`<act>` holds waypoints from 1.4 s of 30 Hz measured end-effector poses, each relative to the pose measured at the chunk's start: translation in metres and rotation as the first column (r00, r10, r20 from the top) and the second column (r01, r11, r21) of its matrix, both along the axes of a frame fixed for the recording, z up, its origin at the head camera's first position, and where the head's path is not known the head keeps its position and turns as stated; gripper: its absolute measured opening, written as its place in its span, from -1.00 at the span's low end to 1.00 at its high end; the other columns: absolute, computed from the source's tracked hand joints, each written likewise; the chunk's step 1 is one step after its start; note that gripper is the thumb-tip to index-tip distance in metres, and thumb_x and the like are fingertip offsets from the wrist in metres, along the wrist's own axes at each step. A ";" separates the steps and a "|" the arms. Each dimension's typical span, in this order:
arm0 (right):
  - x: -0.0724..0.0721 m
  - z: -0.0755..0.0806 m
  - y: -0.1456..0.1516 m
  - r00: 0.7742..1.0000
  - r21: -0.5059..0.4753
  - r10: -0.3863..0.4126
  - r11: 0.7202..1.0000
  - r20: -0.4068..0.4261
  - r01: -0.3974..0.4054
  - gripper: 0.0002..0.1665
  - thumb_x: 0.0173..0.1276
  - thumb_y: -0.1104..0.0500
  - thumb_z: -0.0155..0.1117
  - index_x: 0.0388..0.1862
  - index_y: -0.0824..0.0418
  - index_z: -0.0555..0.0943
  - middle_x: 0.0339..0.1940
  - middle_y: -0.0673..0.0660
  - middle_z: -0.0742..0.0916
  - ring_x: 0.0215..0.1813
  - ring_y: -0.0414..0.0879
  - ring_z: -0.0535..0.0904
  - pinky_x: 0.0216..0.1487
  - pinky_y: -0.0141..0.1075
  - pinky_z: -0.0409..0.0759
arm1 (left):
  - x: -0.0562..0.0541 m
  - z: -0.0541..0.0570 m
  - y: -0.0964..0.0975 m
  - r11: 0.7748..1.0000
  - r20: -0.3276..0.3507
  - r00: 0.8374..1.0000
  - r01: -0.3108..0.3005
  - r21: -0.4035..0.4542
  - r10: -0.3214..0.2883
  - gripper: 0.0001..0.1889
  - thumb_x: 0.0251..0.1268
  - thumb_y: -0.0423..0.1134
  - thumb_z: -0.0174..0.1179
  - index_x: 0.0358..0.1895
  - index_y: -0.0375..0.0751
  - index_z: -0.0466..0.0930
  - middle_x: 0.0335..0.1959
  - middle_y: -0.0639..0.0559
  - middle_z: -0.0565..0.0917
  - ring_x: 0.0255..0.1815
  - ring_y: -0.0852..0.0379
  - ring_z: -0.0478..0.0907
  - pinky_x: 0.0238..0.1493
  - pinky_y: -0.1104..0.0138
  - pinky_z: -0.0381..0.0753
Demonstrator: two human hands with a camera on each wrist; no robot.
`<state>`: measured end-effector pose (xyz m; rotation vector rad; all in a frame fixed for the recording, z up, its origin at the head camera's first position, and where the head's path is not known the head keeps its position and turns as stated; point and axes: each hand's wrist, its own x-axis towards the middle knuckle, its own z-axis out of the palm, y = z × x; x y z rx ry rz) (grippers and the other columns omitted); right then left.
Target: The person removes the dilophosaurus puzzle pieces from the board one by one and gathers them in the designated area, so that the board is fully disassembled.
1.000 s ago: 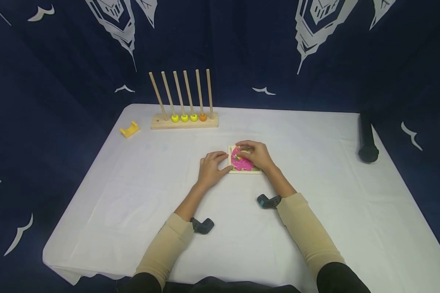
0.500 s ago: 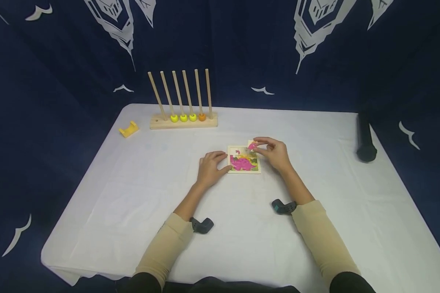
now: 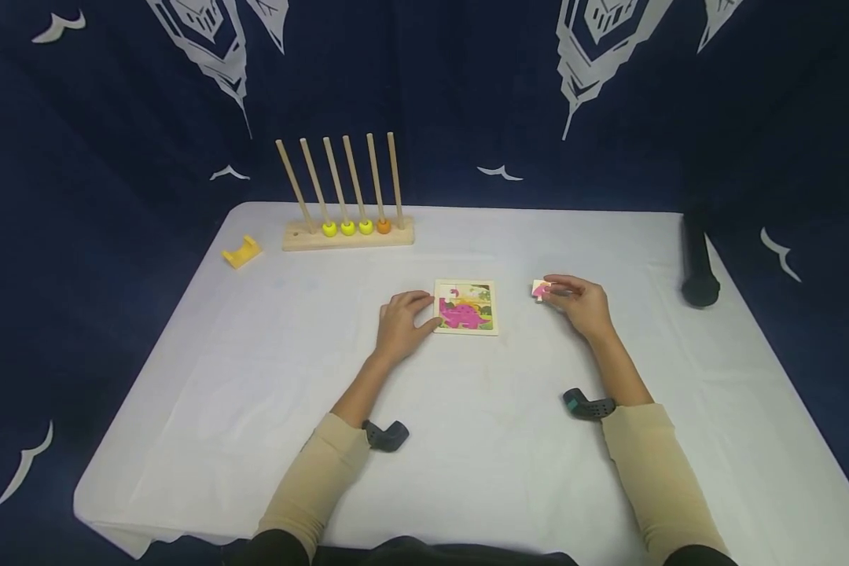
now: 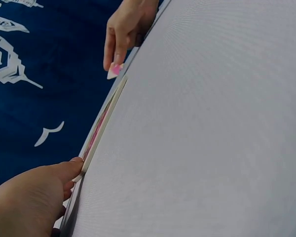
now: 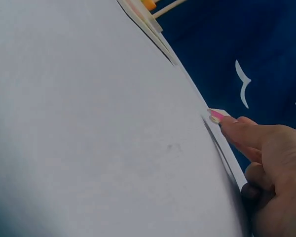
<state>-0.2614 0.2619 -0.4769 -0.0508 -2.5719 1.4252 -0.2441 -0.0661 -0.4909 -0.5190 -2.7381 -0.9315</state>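
Note:
A square jigsaw puzzle [image 3: 465, 308] with a pink dinosaur picture lies flat in a pale frame near the table's middle. At its left edge rests my left hand [image 3: 400, 324], thumb near the lower left corner and straight fingers above. In the left wrist view the left thumb [image 4: 66, 170] touches the frame's edge [image 4: 104, 123]. My right hand [image 3: 586, 306] pinches a small pink-and-cream jigsaw piece [image 3: 540, 290] between thumb and fingers, to the right of the puzzle and apart from it. The right wrist view shows this piece [image 5: 217, 116] at the fingertips. A pale gap shows in the puzzle's upper left.
A wooden peg stand [image 3: 348, 239] with upright rods, three yellow beads and an orange bead stands at the back left. Left of it lies a yellow curved block [image 3: 242, 252]. A black cylindrical object [image 3: 699, 259] lies at the right edge of the white table [image 3: 255, 377].
The right hand has lifted a piece out of the puzzle and carried it to the right. The left hand has stayed at the puzzle's left edge.

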 end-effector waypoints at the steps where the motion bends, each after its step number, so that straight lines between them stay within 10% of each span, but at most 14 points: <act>1: 0.000 -0.001 0.002 1.000 0.018 -0.006 1.000 0.013 0.006 -0.61 0.13 0.10 0.40 -0.04 0.16 0.64 -0.23 0.14 0.71 -0.73 -0.25 0.16 -0.69 -0.39 0.15 | 0.000 0.000 0.000 1.000 -0.001 1.000 -0.001 0.003 0.001 -0.52 0.15 0.00 0.26 0.10 -0.17 0.56 0.13 0.04 0.50 0.18 0.05 0.29 0.00 0.17 0.23; 17: -0.003 -0.006 0.010 0.998 0.230 0.061 0.972 -0.007 -0.058 -0.60 0.21 0.10 0.33 0.01 0.23 0.61 0.05 0.25 0.61 0.17 0.17 0.41 0.12 0.04 0.29 | 0.001 -0.001 0.000 1.000 0.000 1.000 -0.006 0.005 0.006 -0.52 0.14 0.01 0.25 0.09 -0.15 0.56 0.14 0.05 0.49 0.18 0.05 0.29 0.00 0.17 0.22; 32: -0.003 -0.004 0.005 0.993 0.225 0.115 0.968 -0.018 -0.108 -0.62 0.26 0.17 0.26 0.05 0.26 0.59 0.03 0.24 0.51 -0.14 0.03 0.37 -0.22 -0.18 0.29 | -0.001 -0.001 0.001 1.000 -0.005 1.000 -0.009 -0.005 0.009 -0.52 0.15 0.00 0.25 0.10 -0.16 0.55 0.14 0.04 0.49 0.18 0.07 0.29 0.04 0.17 0.21; 42: -0.002 0.004 -0.053 0.977 0.190 0.166 0.972 -0.131 -0.139 -0.62 0.21 0.12 0.31 0.01 0.18 0.62 -0.20 0.14 0.56 -0.34 -0.05 0.35 -0.36 -0.28 0.30 | 0.002 -0.004 0.003 0.997 -0.044 0.999 -0.027 0.068 0.030 -0.52 0.12 -0.04 0.28 0.09 -0.22 0.56 -0.05 -0.02 0.56 -0.01 0.05 0.37 -0.05 0.20 0.28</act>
